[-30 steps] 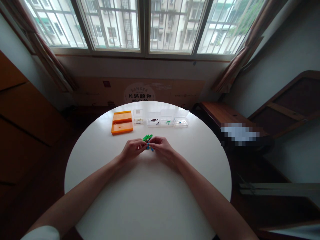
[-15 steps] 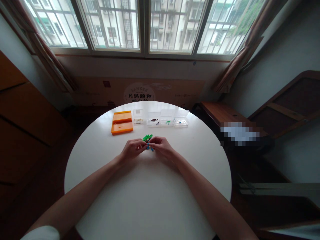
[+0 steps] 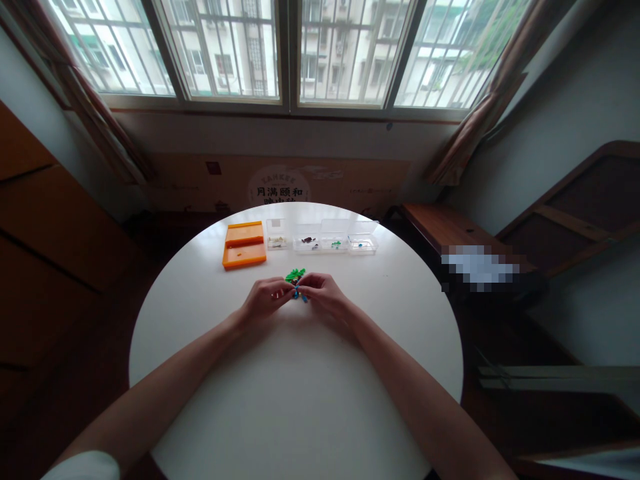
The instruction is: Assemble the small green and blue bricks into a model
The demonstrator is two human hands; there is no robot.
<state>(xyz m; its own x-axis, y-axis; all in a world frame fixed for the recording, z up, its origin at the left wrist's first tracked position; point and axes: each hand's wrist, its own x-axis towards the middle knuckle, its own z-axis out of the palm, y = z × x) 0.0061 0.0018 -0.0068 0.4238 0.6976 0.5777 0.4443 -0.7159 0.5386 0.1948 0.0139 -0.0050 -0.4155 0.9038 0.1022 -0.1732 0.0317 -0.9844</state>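
Observation:
Both hands meet over the white round table around a small toy brick model (image 3: 295,274), green on its far side with dark and blue pieces nearer me. My left hand (image 3: 267,296) is closed, its thumb and fingertips pinching the model from the left. From the right, my right hand (image 3: 323,292) pinches at the same blue part (image 3: 297,291), fingers bent over it. Another bit of blue (image 3: 305,299) shows just under the right fingertips. The fingers cover much of the model, so its full shape is hidden.
Beyond my hands, an open orange case (image 3: 244,257) with a small piece inside lies at the left. Beside it, a row of clear plastic boxes (image 3: 306,247) with lids up holds small white, dark, green and blue pieces. A wooden bench (image 3: 440,223) stands right of the table (image 3: 300,400).

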